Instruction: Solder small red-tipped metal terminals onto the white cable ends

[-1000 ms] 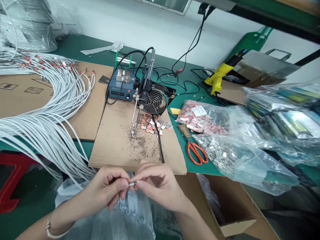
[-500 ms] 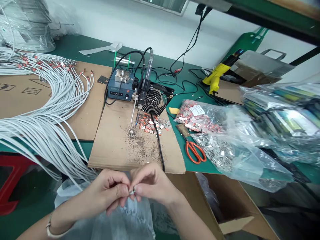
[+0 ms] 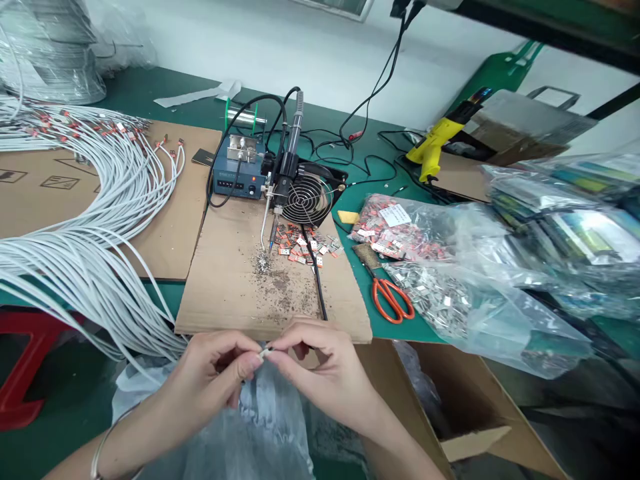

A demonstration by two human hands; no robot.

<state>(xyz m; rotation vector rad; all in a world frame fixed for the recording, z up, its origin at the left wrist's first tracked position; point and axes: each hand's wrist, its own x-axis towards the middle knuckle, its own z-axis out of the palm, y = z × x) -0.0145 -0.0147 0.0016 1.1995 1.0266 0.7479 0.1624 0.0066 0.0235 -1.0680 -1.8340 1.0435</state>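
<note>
My left hand [image 3: 213, 375] and my right hand [image 3: 327, 370] meet in front of the cardboard mat's near edge, over my lap. Thumb and fingers of both are pinched on one small white piece [image 3: 265, 353], which looks like a cable end with a dark tip; most of it is hidden by the fingertips. Beyond them, a soldering iron [image 3: 285, 180] rests tip down in its stand. Loose orange-and-metal connectors [image 3: 300, 247] lie on the cardboard mat [image 3: 220, 293] beside dark solder crumbs [image 3: 263, 263].
A thick bundle of white cables [image 3: 125, 213] fills the left. Behind the mat stand a blue soldering station [image 3: 237, 179], a solder spool [image 3: 245, 118] and a black fan [image 3: 307, 200]. Red-handled scissors [image 3: 393, 300], bagged parts [image 3: 435, 293] and a yellow heat gun [image 3: 435, 150] are to the right.
Both hands have risen slightly, and my right hand's fingers are more stretched out, pinching the small piece from the right. The camera view has shifted a little.
</note>
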